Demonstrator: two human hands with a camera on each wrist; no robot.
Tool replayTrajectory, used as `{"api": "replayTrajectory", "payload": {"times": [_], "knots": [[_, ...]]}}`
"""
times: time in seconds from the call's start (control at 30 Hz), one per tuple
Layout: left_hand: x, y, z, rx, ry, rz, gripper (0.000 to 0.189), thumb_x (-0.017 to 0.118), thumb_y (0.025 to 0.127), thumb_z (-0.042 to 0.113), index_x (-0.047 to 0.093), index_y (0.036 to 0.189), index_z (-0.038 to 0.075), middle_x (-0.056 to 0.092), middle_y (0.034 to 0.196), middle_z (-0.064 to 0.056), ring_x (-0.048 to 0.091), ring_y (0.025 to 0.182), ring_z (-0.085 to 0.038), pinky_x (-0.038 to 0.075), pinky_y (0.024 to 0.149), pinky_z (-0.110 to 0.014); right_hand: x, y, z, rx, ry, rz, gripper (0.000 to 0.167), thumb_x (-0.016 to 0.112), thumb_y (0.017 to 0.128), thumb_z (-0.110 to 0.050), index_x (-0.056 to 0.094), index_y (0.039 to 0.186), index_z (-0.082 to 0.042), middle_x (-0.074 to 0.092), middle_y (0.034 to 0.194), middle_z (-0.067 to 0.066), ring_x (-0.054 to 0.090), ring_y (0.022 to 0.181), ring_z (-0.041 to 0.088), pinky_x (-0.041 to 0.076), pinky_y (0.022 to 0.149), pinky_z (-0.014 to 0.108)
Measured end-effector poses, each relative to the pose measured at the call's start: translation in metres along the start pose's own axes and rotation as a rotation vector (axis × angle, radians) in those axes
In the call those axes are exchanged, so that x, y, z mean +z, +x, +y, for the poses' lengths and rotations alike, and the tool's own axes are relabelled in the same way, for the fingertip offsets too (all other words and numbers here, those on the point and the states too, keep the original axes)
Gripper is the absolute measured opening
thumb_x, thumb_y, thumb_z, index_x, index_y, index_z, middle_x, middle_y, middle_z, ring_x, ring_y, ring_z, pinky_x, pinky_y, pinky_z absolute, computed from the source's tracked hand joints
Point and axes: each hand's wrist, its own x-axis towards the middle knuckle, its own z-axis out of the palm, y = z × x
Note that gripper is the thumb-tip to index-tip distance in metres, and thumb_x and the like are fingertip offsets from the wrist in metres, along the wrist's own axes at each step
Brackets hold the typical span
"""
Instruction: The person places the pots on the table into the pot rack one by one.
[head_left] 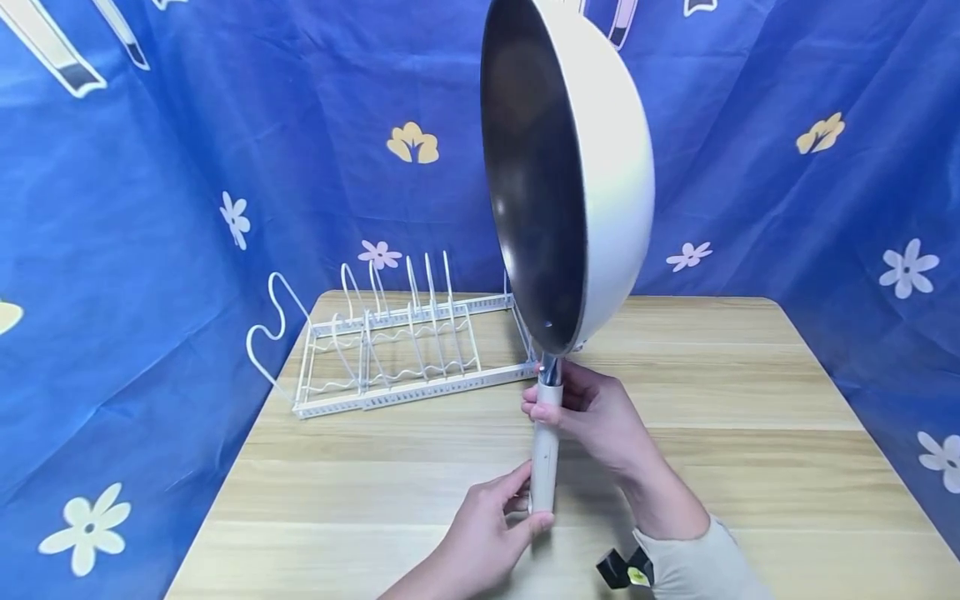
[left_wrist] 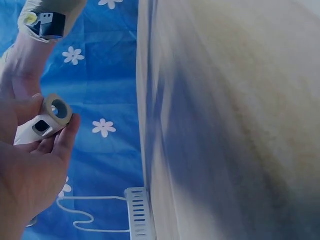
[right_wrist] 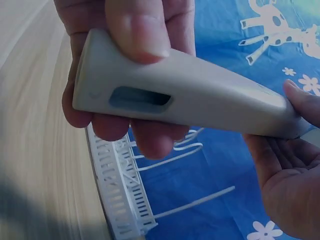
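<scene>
A deep frying pan (head_left: 618, 183), white outside and dark inside, is held up with its handle downward and its open side facing left. My right hand (head_left: 603, 412) grips the pale handle (head_left: 547, 458) close to the pan's metal neck. Lower down, my left hand (head_left: 487, 525) pinches the handle's butt end between thumb and fingers. In the left wrist view, the butt end (left_wrist: 61, 109) shows a round hole, with the left hand (left_wrist: 35, 165) around it. A slot in the handle (right_wrist: 200, 95) is visible in the right wrist view.
Left of the pan, a white wire rack (head_left: 450, 385) with upright dividers stands on the wooden table (head_left: 750, 467); the pan overlaps its right end in the head view. A blue patterned curtain (head_left: 750, 208) surrounds the table at the back and sides.
</scene>
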Motion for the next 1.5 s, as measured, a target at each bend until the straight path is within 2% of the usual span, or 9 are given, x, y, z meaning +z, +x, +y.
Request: {"api": "replayTrajectory", "payload": {"times": [0.17, 0.4, 0.57, 0.63, 0.8, 1.13, 1.27, 1.5], "knots": [[-0.006, -0.006, 0.001, -0.004, -0.065, -0.021, 0.06, 0.08, 0.098, 0.012, 0.058, 0.151, -0.003, 0.079, 0.119, -0.014, 0.075, 0.109, -0.011, 0.064, 0.099, -0.025, 0.007, 0.004, 0.0, 0.03, 0.06, -0.028, 0.056, 0.084, 0.09, -0.001, 0.063, 0.142, 0.007, 0.081, 0.113, 0.019, 0.082, 0.1, 0.015, 0.066, 0.097, 0.034], [-0.013, -0.017, 0.003, -0.054, -0.221, -0.095, 0.059, 0.077, 0.102, 0.016, 0.054, 0.153, -0.004, 0.076, 0.134, -0.02, 0.081, 0.11, -0.022, 0.062, 0.098, -0.02, 0.018, 0.009, 0.006, 0.084, 0.147, -0.058, 0.061, 0.08, 0.091, 0.003, 0.056, 0.147, 0.013, 0.08, 0.111, 0.015, 0.081, 0.1, 0.014, 0.067, 0.096, 0.035], [-0.015, -0.021, 0.002, -0.04, -0.257, -0.101, 0.054, 0.075, 0.103, 0.016, 0.057, 0.148, -0.007, 0.076, 0.127, -0.025, 0.079, 0.104, -0.008, 0.063, 0.097, -0.021, 0.025, 0.012, 0.012, 0.104, 0.166, -0.079, 0.057, 0.079, 0.092, 0.003, 0.058, 0.143, 0.014, 0.08, 0.108, 0.011, 0.081, 0.098, 0.014, 0.067, 0.094, 0.035], [-0.015, -0.023, 0.001, -0.024, -0.262, -0.095, 0.052, 0.075, 0.103, 0.015, 0.058, 0.146, -0.008, 0.076, 0.124, -0.025, 0.076, 0.104, -0.003, 0.064, 0.096, -0.022, 0.027, 0.013, 0.014, 0.117, 0.173, -0.09, 0.058, 0.079, 0.092, 0.003, 0.056, 0.144, 0.015, 0.08, 0.108, 0.014, 0.081, 0.097, 0.014, 0.067, 0.094, 0.034], [-0.019, -0.029, 0.0, -0.007, -0.288, -0.079, 0.05, 0.074, 0.103, 0.012, 0.058, 0.144, -0.012, 0.076, 0.124, -0.028, 0.074, 0.106, 0.0, 0.065, 0.094, -0.023, 0.031, 0.016, 0.019, 0.147, 0.191, -0.109, 0.064, 0.078, 0.094, 0.002, 0.048, 0.149, 0.019, 0.079, 0.115, 0.024, 0.081, 0.097, 0.013, 0.066, 0.097, 0.033], [-0.026, -0.038, -0.001, -0.106, -0.371, -0.093, 0.06, 0.076, 0.102, 0.016, 0.054, 0.148, -0.016, 0.074, 0.129, -0.032, 0.078, 0.107, -0.006, 0.063, 0.091, -0.018, 0.038, 0.021, 0.03, 0.185, 0.201, -0.115, 0.056, 0.076, 0.097, 0.002, 0.052, 0.144, 0.02, 0.082, 0.106, 0.014, 0.081, 0.092, 0.013, 0.067, 0.095, 0.032], [-0.026, -0.039, -0.001, -0.129, -0.406, -0.1, 0.062, 0.076, 0.101, 0.015, 0.052, 0.149, -0.017, 0.073, 0.13, -0.033, 0.076, 0.107, -0.001, 0.062, 0.091, -0.016, 0.041, 0.022, 0.033, 0.202, 0.201, -0.112, 0.055, 0.077, 0.096, 0.001, 0.054, 0.144, 0.018, 0.082, 0.105, 0.011, 0.081, 0.091, 0.013, 0.067, 0.094, 0.032], [-0.027, -0.04, -0.001, -0.164, -0.469, -0.115, 0.051, 0.072, 0.102, 0.006, 0.055, 0.144, -0.017, 0.072, 0.124, -0.036, 0.074, 0.1, 0.005, 0.059, 0.089, -0.014, 0.045, 0.024, 0.037, 0.256, 0.195, -0.1, 0.05, 0.078, 0.096, -0.001, 0.059, 0.139, 0.014, 0.082, 0.102, 0.008, 0.08, 0.088, 0.013, 0.068, 0.091, 0.032]]}}
